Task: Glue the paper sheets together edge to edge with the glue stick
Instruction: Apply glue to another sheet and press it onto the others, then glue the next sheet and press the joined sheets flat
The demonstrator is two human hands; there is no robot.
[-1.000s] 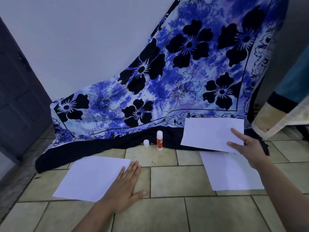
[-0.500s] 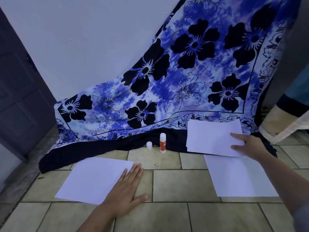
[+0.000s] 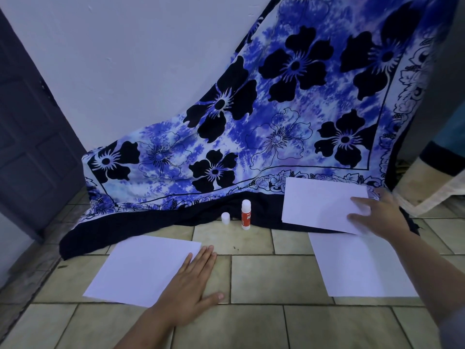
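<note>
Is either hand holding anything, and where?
Right hand rests on the far sheet at its right edge; a pinch cannot be told. Left hand just presses flat on the left sheet.
</note>
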